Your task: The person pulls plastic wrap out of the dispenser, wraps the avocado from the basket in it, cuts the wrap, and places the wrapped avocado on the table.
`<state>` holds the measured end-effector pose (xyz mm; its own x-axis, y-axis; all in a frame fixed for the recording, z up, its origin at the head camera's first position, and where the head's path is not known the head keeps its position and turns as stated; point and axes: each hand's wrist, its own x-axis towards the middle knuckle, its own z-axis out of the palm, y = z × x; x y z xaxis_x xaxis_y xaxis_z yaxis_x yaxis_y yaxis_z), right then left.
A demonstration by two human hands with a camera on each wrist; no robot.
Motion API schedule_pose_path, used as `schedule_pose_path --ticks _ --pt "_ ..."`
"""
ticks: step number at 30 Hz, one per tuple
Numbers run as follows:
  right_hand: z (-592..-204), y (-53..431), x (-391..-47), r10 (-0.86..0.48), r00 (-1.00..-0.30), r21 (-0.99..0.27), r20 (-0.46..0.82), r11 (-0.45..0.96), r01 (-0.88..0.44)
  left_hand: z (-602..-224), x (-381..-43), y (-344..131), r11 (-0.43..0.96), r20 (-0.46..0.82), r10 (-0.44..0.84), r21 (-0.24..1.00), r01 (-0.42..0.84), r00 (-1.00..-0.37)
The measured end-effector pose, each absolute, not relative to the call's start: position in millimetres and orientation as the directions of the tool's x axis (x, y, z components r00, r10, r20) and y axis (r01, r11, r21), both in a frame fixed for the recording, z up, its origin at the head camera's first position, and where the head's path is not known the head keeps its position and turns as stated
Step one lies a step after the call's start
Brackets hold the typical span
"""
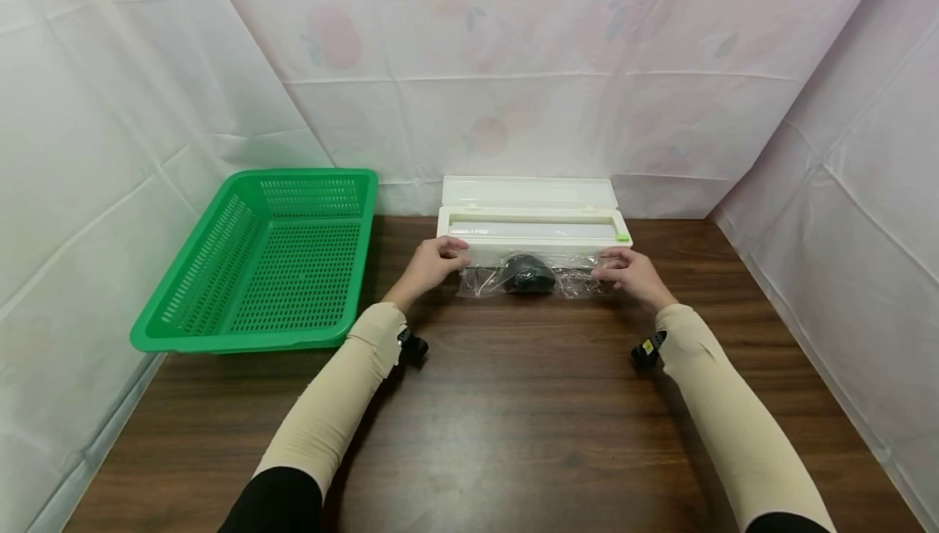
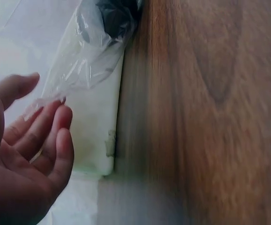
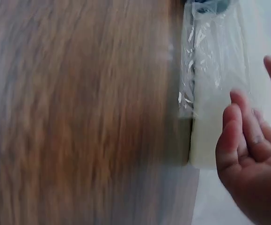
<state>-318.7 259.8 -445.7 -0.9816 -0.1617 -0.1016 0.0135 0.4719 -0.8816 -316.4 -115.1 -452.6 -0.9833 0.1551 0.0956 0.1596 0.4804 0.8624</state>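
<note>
A dark rounded object (image 1: 528, 274) lies inside clear plastic film (image 1: 575, 280) in front of a white cling film dispenser (image 1: 539, 244). My left hand (image 1: 434, 264) is at the film's left end. In the left wrist view the film's edge (image 2: 74, 79) lies along the fingertips (image 2: 64, 115), with the thumb (image 2: 20, 86) lifted away. At the right end is my right hand (image 1: 631, 272); in the right wrist view its fingers (image 3: 240, 108) are loosely bent beside the film (image 3: 215, 56), the thumb apart from them. The dispenser's lid (image 1: 528, 191) stands raised, with the roll (image 1: 528, 229) showing inside.
A green plastic basket (image 1: 293, 272) with slotted walls stands on the left of the brown wooden table (image 1: 513, 411). Pale patterned cloth (image 1: 513, 60) hangs behind the dispenser and along both sides. A small green tab (image 1: 623, 238) marks the dispenser's right corner.
</note>
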Motion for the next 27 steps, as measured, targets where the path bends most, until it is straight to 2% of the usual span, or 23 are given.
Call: schedule_pose_path --ticks 5,12,21,25,27 --pt "-447 254 -320 -0.096 -0.987 -0.841 -0.131 0.539 0.059 -454 -316 -112 0.544 0.077 0.172 0.823 0.16 -0.982" --pt "-452 248 -322 -0.125 -0.982 -0.814 -0.142 0.579 0.044 -457 -315 -109 0.581 0.08 0.155 0.799 0.157 -0.985" --pt "-454 251 -324 -0.079 -0.996 -0.91 -0.046 0.414 0.01 -459 -318 -109 0.411 0.093 0.114 0.902 0.132 -0.989" --pt "-457 254 -326 -0.089 -0.996 -0.909 -0.001 0.415 -0.036 -463 -320 -112 0.365 0.07 0.109 0.925 0.105 -0.992" --pt "-458 255 -327 -0.115 -0.993 -0.876 0.037 0.474 -0.087 -464 -321 -113 0.347 0.05 0.098 0.934 0.081 -0.994"
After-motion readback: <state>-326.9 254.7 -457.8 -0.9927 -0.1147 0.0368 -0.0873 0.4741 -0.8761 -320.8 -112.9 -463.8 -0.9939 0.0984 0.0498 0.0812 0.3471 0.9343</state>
